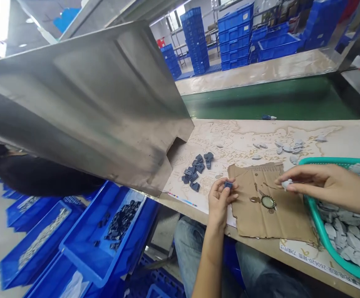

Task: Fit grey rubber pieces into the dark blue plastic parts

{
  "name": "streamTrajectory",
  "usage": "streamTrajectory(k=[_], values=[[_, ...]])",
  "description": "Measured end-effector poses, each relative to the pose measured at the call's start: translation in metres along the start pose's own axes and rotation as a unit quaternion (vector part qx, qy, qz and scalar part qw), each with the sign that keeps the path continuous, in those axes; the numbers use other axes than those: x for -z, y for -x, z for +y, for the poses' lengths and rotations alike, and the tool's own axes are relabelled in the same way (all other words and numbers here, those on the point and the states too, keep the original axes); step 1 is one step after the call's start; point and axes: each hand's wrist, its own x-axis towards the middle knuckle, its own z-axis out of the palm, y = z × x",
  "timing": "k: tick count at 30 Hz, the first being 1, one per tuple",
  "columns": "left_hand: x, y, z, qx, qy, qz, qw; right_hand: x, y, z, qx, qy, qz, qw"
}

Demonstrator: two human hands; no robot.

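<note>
My left hand [220,199] pinches a small dark blue plastic part [228,185] at the left edge of a torn brown cardboard sheet [269,219]. My right hand [314,182] reaches over the rim of a teal basket [319,231] and pinches a pale grey piece [287,184] above the cardboard. A small round lid with a greenish centre [268,201] lies on the cardboard between my hands. A cluster of several dark blue parts [196,169] sits on the table to the left of my left hand.
The teal basket holds several grey pieces [350,236]; more lie scattered [288,148] further back. A large steel chute [83,103] overhangs the left. Blue bins [105,236] stand below it, a green conveyor belt [275,99] behind the table, stacked blue crates [235,37] beyond.
</note>
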Motion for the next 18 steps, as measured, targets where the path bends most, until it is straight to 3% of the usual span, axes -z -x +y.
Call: streamTrajectory(k=[4,9,14,18], values=[[-0.001,-0.001,-0.003,-0.022,-0.01,-0.009,1.0,-0.03,-0.017,0.002,0.006,-0.126,-0.039,0.991],[-0.004,0.001,-0.001,-0.029,-0.023,-0.027,0.999,-0.041,-0.019,0.015,0.004,-0.157,-0.031,0.987],[-0.004,0.002,0.001,-0.026,-0.002,-0.013,1.0,-0.041,-0.014,0.009,-0.003,-0.097,-0.04,0.994],[0.0,0.002,0.0,-0.038,0.007,-0.012,0.999,-0.044,-0.013,0.005,0.035,-0.021,-0.018,0.999]])
